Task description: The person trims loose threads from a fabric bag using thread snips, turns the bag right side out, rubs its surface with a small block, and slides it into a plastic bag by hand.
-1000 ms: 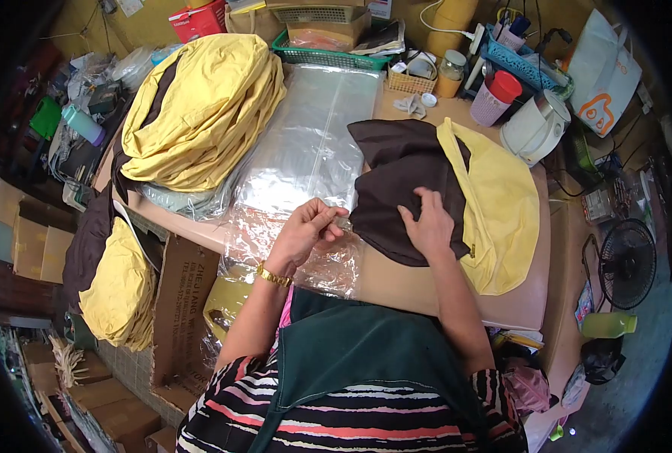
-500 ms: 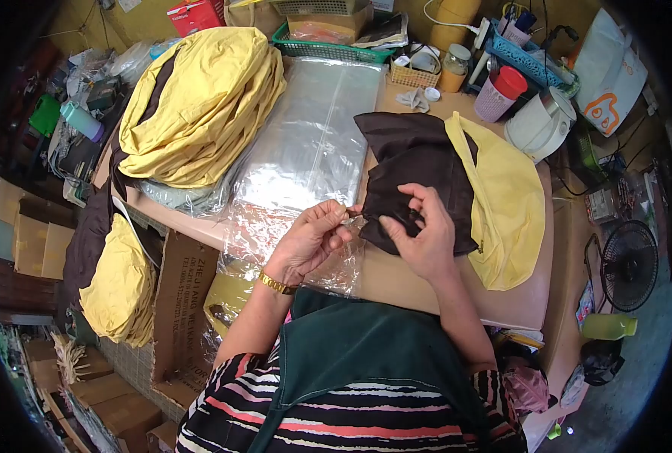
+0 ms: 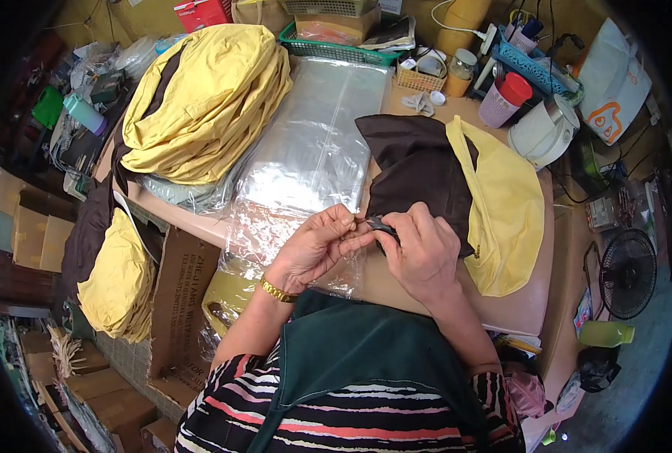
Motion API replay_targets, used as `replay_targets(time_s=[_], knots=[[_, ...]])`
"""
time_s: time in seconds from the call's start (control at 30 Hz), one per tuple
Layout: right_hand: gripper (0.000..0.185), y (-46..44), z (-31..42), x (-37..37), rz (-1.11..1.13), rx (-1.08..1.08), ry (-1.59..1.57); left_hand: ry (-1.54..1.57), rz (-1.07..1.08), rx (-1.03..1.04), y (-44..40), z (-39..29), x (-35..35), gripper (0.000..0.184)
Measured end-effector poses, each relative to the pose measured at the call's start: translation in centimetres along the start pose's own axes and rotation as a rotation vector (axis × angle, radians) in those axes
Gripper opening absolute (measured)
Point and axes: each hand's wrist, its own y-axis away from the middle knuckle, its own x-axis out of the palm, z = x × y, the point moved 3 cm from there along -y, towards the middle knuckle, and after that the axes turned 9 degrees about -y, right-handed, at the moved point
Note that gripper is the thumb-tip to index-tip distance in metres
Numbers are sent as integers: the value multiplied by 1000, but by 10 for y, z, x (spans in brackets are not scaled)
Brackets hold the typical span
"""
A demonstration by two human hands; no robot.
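A dark brown and yellow cloth piece (image 3: 419,170), which looks like a sewn bag or cover, lies on the table in front of me. At its near left edge, my left hand (image 3: 317,245), with a gold watch on the wrist, pinches a small dark end of the cloth between thumb and forefinger. My right hand (image 3: 423,253) is closed around a small dark tool (image 3: 381,223) that looks like thread snips, its tip close to my left fingertips. The palm side of the right hand is hidden.
Clear plastic bags (image 3: 306,136) lie left of the cloth, beside a tall yellow pile of folded pieces (image 3: 204,109). A white kettle (image 3: 544,136), a red cup (image 3: 514,89) and baskets stand along the back. A cardboard box (image 3: 181,302) stands below the table's left edge.
My right hand has closed and moved slightly down toward my left fingertips. The small dark tool now shows between the hands. The cloth's near left edge has shifted.
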Motion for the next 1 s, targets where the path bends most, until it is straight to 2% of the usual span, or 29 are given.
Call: replay_targets(time_s=[0.2, 0.33, 0.4, 0.5, 0.73, 0.8, 0.83, 0.9, 0.93, 1.0], knots=[[25, -3, 1, 5, -9, -96, 66, -36, -21, 5, 0, 2, 3, 13], [26, -4, 1, 4, 15, -73, 37, -62, -13, 11, 2, 0, 9, 14], [27, -6, -1, 1, -23, -18, -90, -59, -2, 9, 1, -1, 8, 14], [33, -11, 3, -5, -10, 22, -77, -40, -23, 7, 1, 0, 3, 14], [33, -9, 0, -1, 10, -28, -26, -39, -15, 7, 0, 2, 8, 14], [30, -3, -11, 4, 92, 120, -164, -38, -5, 3, 0, 1, 9, 14], [30, -3, -18, 9, 92, 120, -165, -69, -31, -7, 0, 0, 9, 12], [37, -3, -52, 24, -97, 331, -288, -101, -54, -19, -1, -1, 7, 12], [45, 4, -74, 31, -83, 347, -138, -117, -112, 31, -2, -3, -1, 12], [43, 36, -129, 49, -36, 451, 33, -171, -246, 101, -5, -9, -31, 11]])
